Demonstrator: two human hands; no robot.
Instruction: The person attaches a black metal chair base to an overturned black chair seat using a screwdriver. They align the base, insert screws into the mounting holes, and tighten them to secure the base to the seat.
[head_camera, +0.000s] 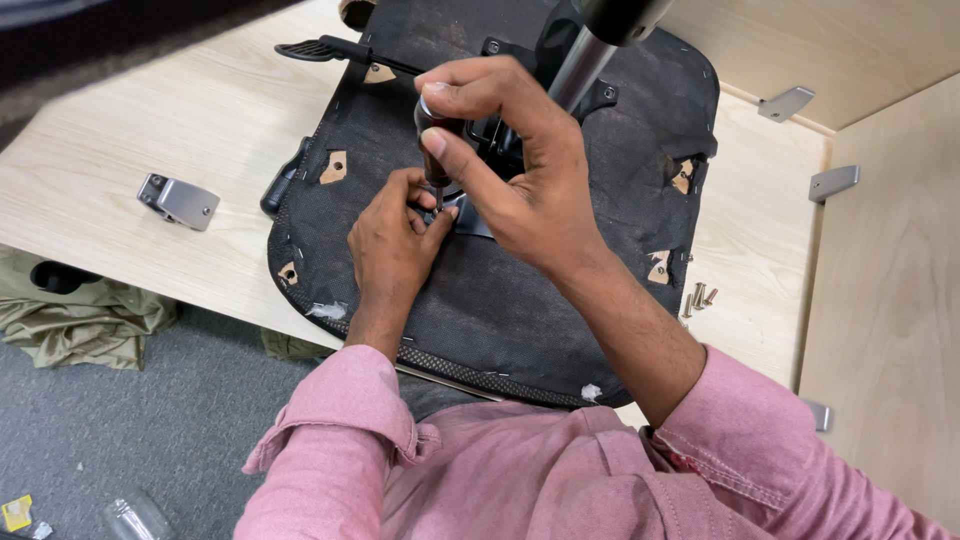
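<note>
Right hand: fingers curled shut around the dark reddish-brown rounded handle of a screwdriver, thumb pressed along its side. Tool stands near upright, its thin metal shaft pointing down; the tip is hidden between the fingertips of both hands.

Left hand: fingers pinched together at the base of the shaft, at 7 o'clock from the handle, steadying the tip (whether a screw sits between them cannot be told). Fingertips of the two hands touch.

Both hands rest over the black metal mounting plate at the middle of an upturned office-chair seat, its underside covered in black fabric, with small cut-outs showing bare wood. A chrome cylinder column rises from the plate at 1 o'clock from the hands. A black plastic lever juts out at 10 o'clock.

The seat lies on a pale wood-grain table. Loose brass-coloured screws lie on the table at 3 o'clock, just beside the seat edge. A grey metal bracket sits at 9 o'clock, well apart. Forearms bare, pink shirt sleeves rolled back.
</note>
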